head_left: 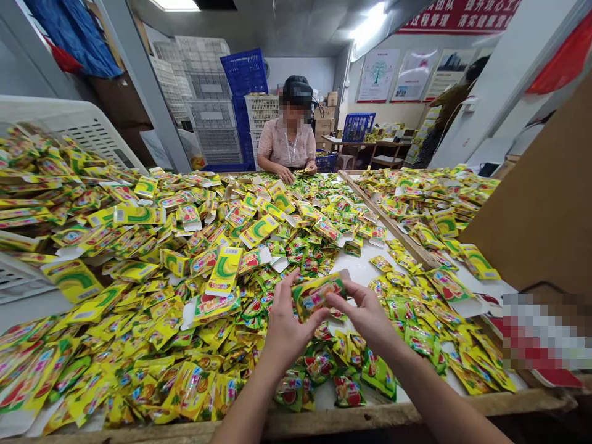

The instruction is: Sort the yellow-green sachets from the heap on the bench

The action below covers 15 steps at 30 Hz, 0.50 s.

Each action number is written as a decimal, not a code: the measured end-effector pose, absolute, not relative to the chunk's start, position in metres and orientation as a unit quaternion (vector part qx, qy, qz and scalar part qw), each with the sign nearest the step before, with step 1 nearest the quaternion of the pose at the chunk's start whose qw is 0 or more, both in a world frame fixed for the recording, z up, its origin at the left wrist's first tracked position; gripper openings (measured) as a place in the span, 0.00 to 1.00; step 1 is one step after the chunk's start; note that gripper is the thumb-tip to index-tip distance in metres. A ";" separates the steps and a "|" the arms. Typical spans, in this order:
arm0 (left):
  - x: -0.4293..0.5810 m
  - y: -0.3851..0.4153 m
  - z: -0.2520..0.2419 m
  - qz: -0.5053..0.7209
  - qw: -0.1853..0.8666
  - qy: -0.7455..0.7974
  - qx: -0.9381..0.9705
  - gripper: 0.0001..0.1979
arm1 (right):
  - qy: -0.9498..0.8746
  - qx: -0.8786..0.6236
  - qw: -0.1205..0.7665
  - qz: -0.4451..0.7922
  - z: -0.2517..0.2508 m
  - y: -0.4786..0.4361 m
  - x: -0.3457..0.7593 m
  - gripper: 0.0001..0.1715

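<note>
Between my two hands is a small yellow and green candy box, held above the table with its printed front towards me. My left hand grips the box's left end, thumb below and fingers behind. At the right end, my right hand has its thumb on the front; a flap shows near its fingers. Under my hands lie green watermelon-print sachets. Yellow pineapple-print sachets are heaped to the left. Another yellow carton rests on the pile just left of my left hand.
Many flat cartons pile up at the left beside a white plastic crate. A wooden divider crosses the table. Brown cardboard stands at the right. Opposite, a person handles packets. Stacked crates stand behind.
</note>
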<state>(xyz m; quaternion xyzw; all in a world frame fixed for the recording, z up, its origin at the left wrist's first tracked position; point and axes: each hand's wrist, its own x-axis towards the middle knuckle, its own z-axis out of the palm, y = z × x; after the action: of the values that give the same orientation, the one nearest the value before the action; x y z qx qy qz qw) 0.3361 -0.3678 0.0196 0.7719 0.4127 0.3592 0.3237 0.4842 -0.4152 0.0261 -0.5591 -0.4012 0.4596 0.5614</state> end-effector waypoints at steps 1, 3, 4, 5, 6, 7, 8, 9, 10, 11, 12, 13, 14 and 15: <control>0.336 -0.368 0.021 0.359 0.389 0.419 0.738 0.31 | -0.380 -0.531 0.568 0.502 0.028 -0.416 0.485 0.22; 0.335 -0.368 0.023 0.348 0.511 0.411 0.670 0.27 | -0.376 -0.481 0.542 0.578 0.034 -0.418 0.486 0.22; 0.335 -0.369 0.023 0.348 0.551 0.404 0.642 0.26 | -0.385 -0.462 0.523 0.605 0.037 -0.420 0.486 0.22; 0.335 -0.370 0.024 0.356 0.573 0.398 0.621 0.24 | -0.394 -0.449 0.508 0.621 0.038 -0.421 0.484 0.22; 0.336 -0.371 0.024 0.369 0.583 0.393 0.608 0.23 | -0.400 -0.446 0.502 0.624 0.039 -0.422 0.483 0.23; 0.337 -0.372 0.024 0.385 0.585 0.387 0.600 0.22 | -0.405 -0.452 0.504 0.614 0.039 -0.423 0.480 0.23; 0.338 -0.372 0.025 0.400 0.586 0.383 0.591 0.21 | -0.412 -0.471 0.515 0.586 0.037 -0.424 0.479 0.22; 0.339 -0.373 0.025 0.414 0.590 0.380 0.581 0.21 | -0.418 -0.503 0.532 0.537 0.034 -0.424 0.477 0.22; 0.340 -0.374 0.025 0.424 0.595 0.378 0.569 0.20 | -0.419 -0.545 0.556 0.467 0.030 -0.424 0.476 0.22; 0.341 -0.374 0.024 0.429 0.603 0.376 0.558 0.20 | -0.410 -0.589 0.581 0.384 0.026 -0.425 0.477 0.24; 0.341 -0.375 0.024 0.428 0.612 0.376 0.549 0.20 | -0.389 -0.626 0.602 0.306 0.021 -0.426 0.478 0.29; 0.341 -0.375 0.023 0.421 0.620 0.378 0.543 0.20 | -0.364 -0.647 0.617 0.261 0.017 -0.427 0.480 0.36; 0.341 -0.376 0.023 0.410 0.628 0.380 0.542 0.20 | -0.342 -0.649 0.626 0.266 0.013 -0.428 0.482 0.42; 0.341 -0.376 0.023 0.396 0.634 0.383 0.543 0.20 | -0.327 -0.634 0.623 0.320 0.009 -0.430 0.484 0.44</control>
<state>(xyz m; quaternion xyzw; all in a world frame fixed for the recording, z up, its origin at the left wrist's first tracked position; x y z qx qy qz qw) 0.3411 -0.3759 0.0226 0.5428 0.3826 0.3962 0.6340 0.4838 -0.4295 0.0094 -0.6342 -0.3270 0.3200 0.6232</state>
